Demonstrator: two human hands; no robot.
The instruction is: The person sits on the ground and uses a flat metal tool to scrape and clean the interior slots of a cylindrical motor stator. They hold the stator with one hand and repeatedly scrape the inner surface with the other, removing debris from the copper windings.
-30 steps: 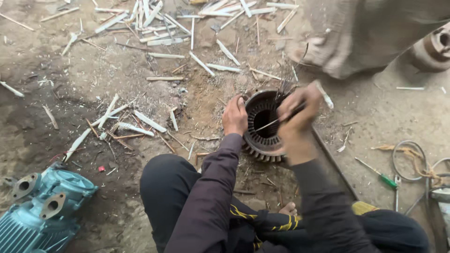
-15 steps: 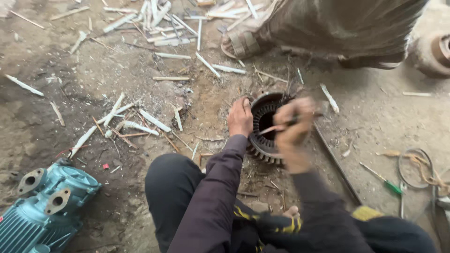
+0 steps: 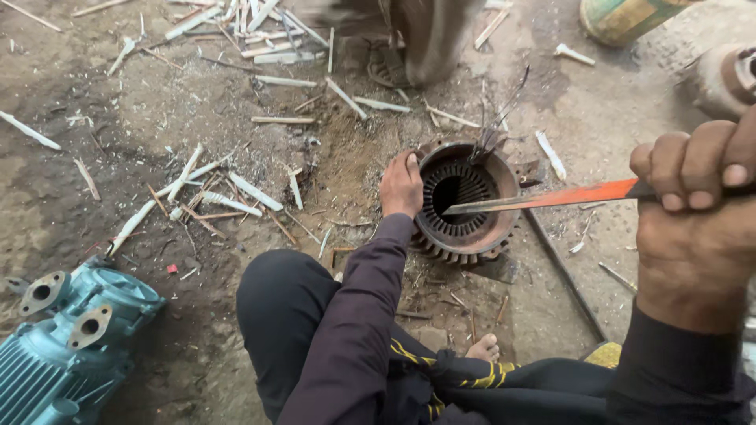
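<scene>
Left hand [image 3: 402, 186] is pressing on the motor stator [image 3: 466, 201] rim, steadying it on the ground; right hand [image 3: 697, 208] is fist-gripping a flat orange-handled blade [image 3: 543, 198] reaching into the slotted bore.

no packages, labels, signs or screens are seen. only a round container [image 3: 630, 16], painted green and yellow, is cut off by the top edge at the right; whether a label is carried on it cannot be told.
</scene>
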